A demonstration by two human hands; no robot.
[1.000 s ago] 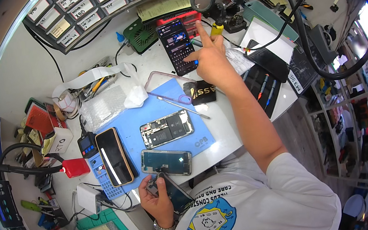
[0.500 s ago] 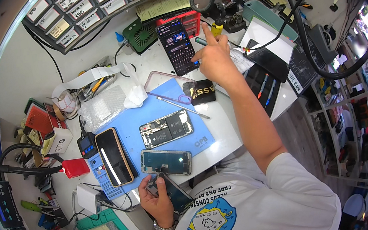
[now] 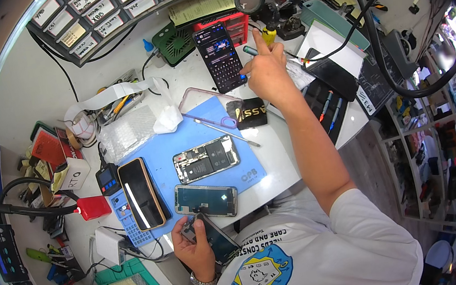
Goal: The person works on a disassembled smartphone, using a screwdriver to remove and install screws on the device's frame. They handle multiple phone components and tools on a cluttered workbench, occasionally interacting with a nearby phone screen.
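Observation:
My left hand (image 3: 196,248) grips a phone screen panel (image 3: 221,242), its inner side up, at the table's front edge. A standing smartphone (image 3: 219,58) shows a dark chat page with a keyboard. At that keyboard's lower right corner is a fingertip of my right hand (image 3: 269,72). A slim green-ended tool (image 3: 250,51), its kind unclear, is held between this hand's fingers, most of it hidden. On the blue mat (image 3: 248,168) lie an opened phone (image 3: 206,160) with battery and board exposed, a second screen panel (image 3: 205,200) and a dark phone in a tan-edged case (image 3: 141,194).
A thin metal tool (image 3: 227,133) and a black cloth (image 3: 250,113) lie beyond the opened phone. Bubble wrap (image 3: 125,137) is at the left. Two screwdrivers (image 3: 326,106) rest at the right. A thick black cable (image 3: 377,38) arches above the right side.
My right hand has shifted very slightly at the phone's keyboard, its fingertip still by the lower right corner. The left hand and the panel in it stay as they were.

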